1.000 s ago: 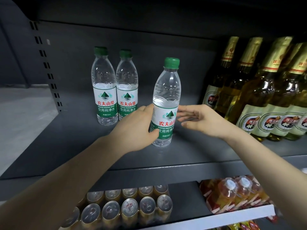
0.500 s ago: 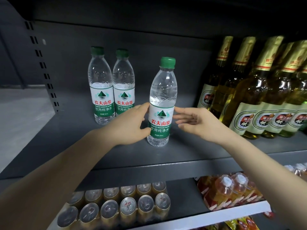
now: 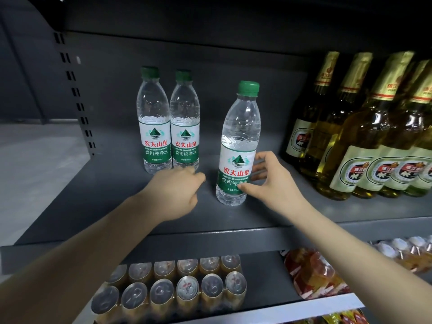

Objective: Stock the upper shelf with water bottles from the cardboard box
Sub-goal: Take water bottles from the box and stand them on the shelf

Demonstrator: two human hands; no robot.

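A clear water bottle (image 3: pixel 238 146) with a green cap and a green-and-white label stands upright near the front middle of the dark upper shelf (image 3: pixel 117 206). My right hand (image 3: pixel 271 181) holds its lower part, thumb on the front of the label and fingers round the right side. My left hand (image 3: pixel 175 190) hovers just left of the bottle, fingers loosely curled, holding nothing. Two more water bottles (image 3: pixel 154 122) (image 3: pixel 184 125) stand side by side further back on the left. The cardboard box is out of view.
Several glass beer bottles (image 3: pixel 374 141) with gold foil necks fill the shelf's right side. Below, a lower shelf carries a pack of gold cans (image 3: pixel 173 291) and orange drink bottles (image 3: pixel 313 272). A perforated shelf upright (image 3: pixel 77 99) stands at the left.
My left hand has let go of the front bottle and drawn back to the left. My right hand has closed round the bottle's lower part. The bottle now stands on the shelf.
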